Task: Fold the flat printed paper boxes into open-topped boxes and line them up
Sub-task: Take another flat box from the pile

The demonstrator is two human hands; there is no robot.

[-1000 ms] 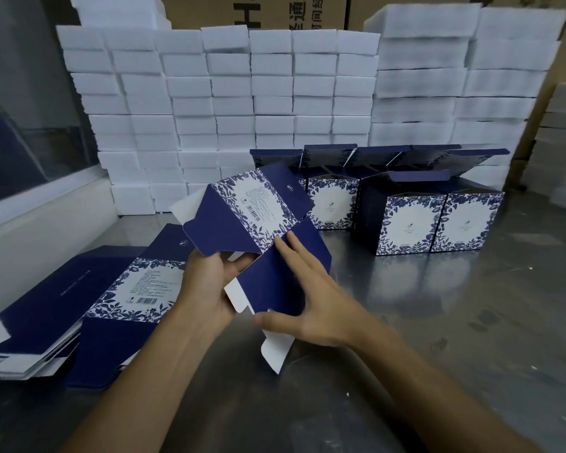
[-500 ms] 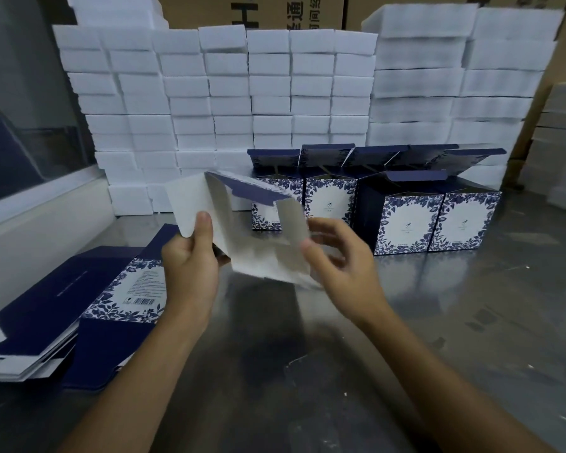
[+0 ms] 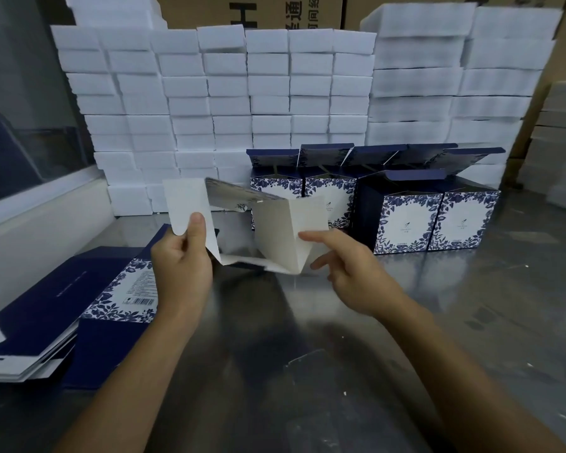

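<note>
A shiny steel table [image 3: 471,322] reflects light. White foam blocks [image 3: 229,93] stack along its far edge, brown cartons [image 3: 193,11] behind, a window [image 3: 23,93] left.

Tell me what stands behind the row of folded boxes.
Behind the folded boxes rise stacks of white foam blocks; the stacks' lowest layers there are covered by the boxes and their raised lids.

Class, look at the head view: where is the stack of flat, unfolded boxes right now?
The stack of flat boxes lies on the steel table at the lower left, just left of the left hand.
</note>
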